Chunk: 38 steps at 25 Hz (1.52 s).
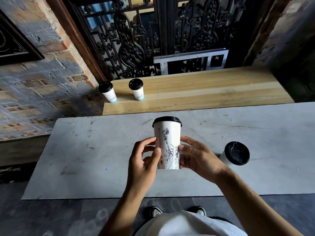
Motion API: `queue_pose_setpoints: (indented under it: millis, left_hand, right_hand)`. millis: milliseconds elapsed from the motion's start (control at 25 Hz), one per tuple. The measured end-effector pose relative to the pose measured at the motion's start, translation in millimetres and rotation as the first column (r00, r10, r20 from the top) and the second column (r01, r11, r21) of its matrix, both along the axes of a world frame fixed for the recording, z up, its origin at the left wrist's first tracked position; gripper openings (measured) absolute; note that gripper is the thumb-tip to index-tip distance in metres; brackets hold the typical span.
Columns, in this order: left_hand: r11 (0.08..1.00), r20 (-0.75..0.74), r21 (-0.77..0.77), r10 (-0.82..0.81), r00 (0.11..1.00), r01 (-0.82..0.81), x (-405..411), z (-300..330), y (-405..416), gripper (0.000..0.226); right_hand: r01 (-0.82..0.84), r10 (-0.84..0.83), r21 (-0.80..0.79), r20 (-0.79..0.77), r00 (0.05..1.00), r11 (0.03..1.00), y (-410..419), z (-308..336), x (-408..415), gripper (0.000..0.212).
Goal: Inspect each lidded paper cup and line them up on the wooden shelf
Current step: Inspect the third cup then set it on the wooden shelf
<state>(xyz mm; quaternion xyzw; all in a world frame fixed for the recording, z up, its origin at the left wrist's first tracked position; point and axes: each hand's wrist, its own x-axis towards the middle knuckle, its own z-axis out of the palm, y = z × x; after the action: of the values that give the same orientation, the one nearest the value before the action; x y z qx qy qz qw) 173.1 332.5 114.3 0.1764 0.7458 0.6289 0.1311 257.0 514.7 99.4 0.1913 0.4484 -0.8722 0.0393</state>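
I hold a white paper cup (167,142) with a black lid and a Statue of Liberty drawing upright above the grey table (102,150). My left hand (144,160) grips its left side, my right hand (197,155) its right side. Another lidded cup (236,154) stands on the table to the right of my hands. Two lidded cups stand at the left end of the wooden shelf (204,89): one (107,91) at the very corner, one (136,89) just to its right.
A brick wall rises on the left and a dark carved wooden screen (136,40) stands behind the shelf. A metal frame (190,61) leans behind the shelf's back edge. The shelf to the right of the two cups is bare wood.
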Motion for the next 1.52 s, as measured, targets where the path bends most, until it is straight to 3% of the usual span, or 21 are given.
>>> queue_pose_setpoints:
  millis: [240, 480, 680, 840, 1040, 1160, 1280, 1400, 1520]
  left_hand:
    - [1.000, 0.034, -0.008, 0.010, 0.999, -0.010, -1, -4, 4, 0.039]
    - [1.000, 0.107, -0.001, -0.011, 0.994, 0.011, -11, -4, 24, 0.028]
    - [0.999, 0.112, -0.022, -0.029, 0.993, 0.032, -26, 10, 60, 0.032]
    - [1.000, 0.214, -0.030, 0.010, 0.977, -0.003, -42, 16, 87, 0.040]
    - [0.999, 0.365, -0.047, 0.016, 0.931, 0.001, -61, 6, 97, 0.041]
    - [0.993, 0.441, -0.104, -0.009, 0.897, 0.061, -88, -12, 102, 0.046]
    - [0.978, 0.483, -0.182, 0.001, 0.876, 0.099, -143, -39, 120, 0.073]
    - [0.950, 0.426, -0.261, -0.044, 0.904, 0.169, -204, -70, 150, 0.086]
    - [0.954, 0.412, -0.240, -0.070, 0.908, 0.183, -278, -122, 196, 0.080]
  right_hand:
    - [0.021, -0.022, 0.024, 0.028, 0.999, 0.999, 3, 3, -2, 0.048]
    - [-0.060, 0.054, 0.280, 0.031, 0.998, 0.958, 28, 20, -8, 0.040]
    - [-0.156, 0.162, 0.579, 0.042, 0.986, 0.800, 64, 37, -32, 0.061]
    - [-0.226, 0.230, 0.705, 0.092, 0.969, 0.672, 91, 40, -60, 0.040]
    - [-0.347, 0.321, 0.708, 0.176, 0.930, 0.615, 108, 31, -88, 0.021]
    - [-0.448, 0.324, 0.684, 0.312, 0.893, 0.575, 116, 11, -114, 0.041]
    - [-0.505, 0.321, 0.652, 0.390, 0.863, 0.566, 128, -16, -163, 0.064]
    - [-0.481, 0.234, 0.719, 0.422, 0.876, 0.502, 147, -45, -219, 0.063]
    - [-0.419, 0.138, 0.789, 0.402, 0.905, 0.449, 180, -93, -290, 0.064]
